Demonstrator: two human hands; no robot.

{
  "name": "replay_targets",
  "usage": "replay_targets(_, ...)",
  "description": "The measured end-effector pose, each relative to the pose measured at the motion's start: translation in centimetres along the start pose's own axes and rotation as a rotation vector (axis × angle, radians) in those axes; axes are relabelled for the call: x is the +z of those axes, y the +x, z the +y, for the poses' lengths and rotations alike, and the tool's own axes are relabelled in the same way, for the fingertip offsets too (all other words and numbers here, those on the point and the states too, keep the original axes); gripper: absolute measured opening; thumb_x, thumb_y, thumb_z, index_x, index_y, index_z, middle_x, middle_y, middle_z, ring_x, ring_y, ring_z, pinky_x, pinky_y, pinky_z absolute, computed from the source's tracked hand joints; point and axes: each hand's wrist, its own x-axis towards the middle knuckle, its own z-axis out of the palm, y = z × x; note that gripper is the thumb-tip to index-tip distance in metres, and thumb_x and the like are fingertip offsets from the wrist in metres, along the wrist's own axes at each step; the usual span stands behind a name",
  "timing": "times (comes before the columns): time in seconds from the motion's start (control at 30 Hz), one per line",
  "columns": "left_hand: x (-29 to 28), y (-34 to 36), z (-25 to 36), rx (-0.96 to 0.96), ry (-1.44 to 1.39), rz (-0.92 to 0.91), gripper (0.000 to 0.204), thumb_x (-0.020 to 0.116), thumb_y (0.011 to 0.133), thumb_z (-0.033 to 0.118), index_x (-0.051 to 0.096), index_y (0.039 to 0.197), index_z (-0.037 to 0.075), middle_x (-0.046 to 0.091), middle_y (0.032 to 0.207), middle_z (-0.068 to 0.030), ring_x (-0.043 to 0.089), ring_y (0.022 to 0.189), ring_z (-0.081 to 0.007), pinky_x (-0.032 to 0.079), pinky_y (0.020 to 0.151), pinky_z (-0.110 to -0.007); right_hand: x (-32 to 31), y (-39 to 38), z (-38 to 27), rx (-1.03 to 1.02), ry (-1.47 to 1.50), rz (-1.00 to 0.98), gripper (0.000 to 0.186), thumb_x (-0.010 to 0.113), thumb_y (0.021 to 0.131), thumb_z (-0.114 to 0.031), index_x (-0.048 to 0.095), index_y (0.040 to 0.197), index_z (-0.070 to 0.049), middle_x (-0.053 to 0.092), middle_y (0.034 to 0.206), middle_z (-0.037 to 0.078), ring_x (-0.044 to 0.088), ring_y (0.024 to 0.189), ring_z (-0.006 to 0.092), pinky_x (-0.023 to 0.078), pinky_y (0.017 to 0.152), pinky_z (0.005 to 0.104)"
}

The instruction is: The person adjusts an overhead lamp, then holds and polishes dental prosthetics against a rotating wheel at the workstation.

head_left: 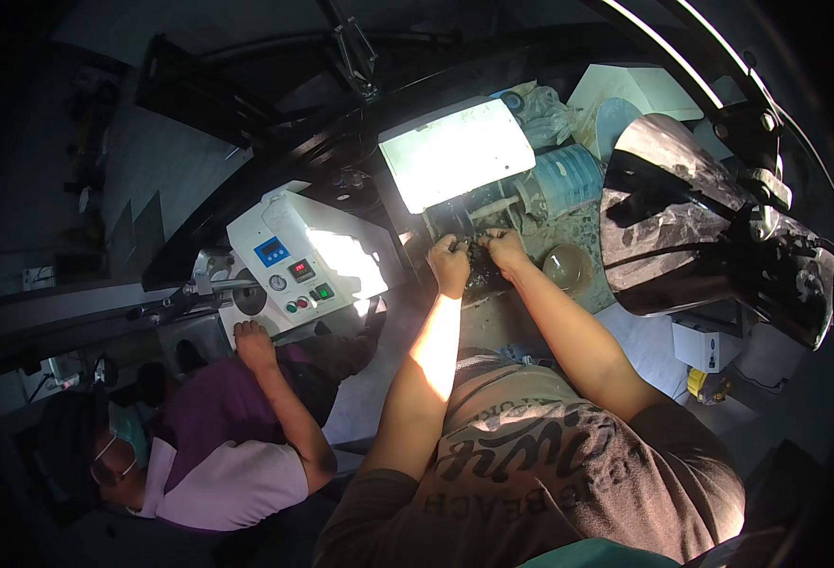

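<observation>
My left hand (pixel 449 264) and my right hand (pixel 505 251) are side by side at the middle of a dirty, wet-looking workbench (pixel 502 320). The fingers of both are bent and closed, close to a dark machine part (pixel 453 218). What they pinch, if anything, is too small and shaded to make out. Just beyond them a white cover (pixel 456 151) glares in bright light. To the right of my right hand stands a round, brownish see-through bowl (pixel 566 269). A large bluish clear plastic bottle (pixel 568 180) lies farther back.
On the left is a white control box (pixel 294 260) with a gauge, displays and buttons. A masked co-worker's hand (pixel 254 346) rests at its near edge. A large dark, shiny lamp-like shade (pixel 672 222) hangs at the right. Crumpled plastic bags (pixel 544 115) lie at the back.
</observation>
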Motion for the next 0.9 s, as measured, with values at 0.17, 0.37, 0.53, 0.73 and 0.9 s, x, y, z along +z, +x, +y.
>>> replay_targets(0.17,-0.1,-0.1,0.3,-0.095,-0.150,-0.046,0.005,0.056,0.067,-0.001,0.060,0.071,-0.002,0.053,0.058,-0.0173,0.050,0.050,-0.0201,0.040,0.053,-0.034,-0.3,-0.4,-0.2,-0.055,-0.071,-0.010,0.008,0.060,0.075,0.003,0.065,0.081,0.003,0.061,0.068,0.003,0.053,0.056,0.0104,0.041,0.052,0.0232)
replay_targets(0.37,0.2,0.5,-1.0,-0.110,-0.192,-0.105,0.003,0.058,0.066,-0.001,0.056,0.066,-0.003,0.050,0.053,-0.0094,0.048,0.051,-0.0117,0.039,0.049,-0.031,-0.4,0.1,0.2,-0.006,0.006,-0.015,0.008,0.058,0.076,0.002,0.065,0.080,0.002,0.061,0.068,0.004,0.053,0.056,0.0108,0.041,0.052,0.0236)
replay_targets(0.53,0.9,0.1,-0.1,-0.204,-0.288,-0.097,0.013,0.057,0.066,-0.004,0.048,0.057,-0.002,0.044,0.048,-0.0031,0.043,0.048,-0.0090,0.034,0.045,-0.029,-1.1,0.4,0.6,-0.008,-0.030,0.003,0.007,0.058,0.076,0.002,0.065,0.078,0.002,0.061,0.068,0.004,0.053,0.056,0.0106,0.041,0.051,0.0238)
replay_targets(0.73,0.8,-0.5,0.5,-0.469,-0.550,-0.117,0.015,0.057,0.066,-0.007,0.050,0.056,0.001,0.044,0.052,0.0027,0.041,0.048,-0.0066,0.030,0.043,-0.025,-1.2,0.0,0.0,-0.056,-0.081,0.004,0.006,0.060,0.074,0.000,0.065,0.077,0.002,0.061,0.068,0.003,0.052,0.056,0.0096,0.040,0.051,0.0230)
replay_targets(0.9,1.0,-0.6,1.7,-0.503,-0.667,-0.072,0.011,0.055,0.066,-0.009,0.053,0.059,0.000,0.048,0.058,0.0019,0.042,0.049,-0.0066,0.030,0.045,-0.023,-1.5,-0.1,-0.1,-0.121,-0.231,0.032,0.005,0.062,0.073,-0.001,0.065,0.075,0.001,0.061,0.067,0.003,0.051,0.055,0.0089,0.040,0.051,0.0230)
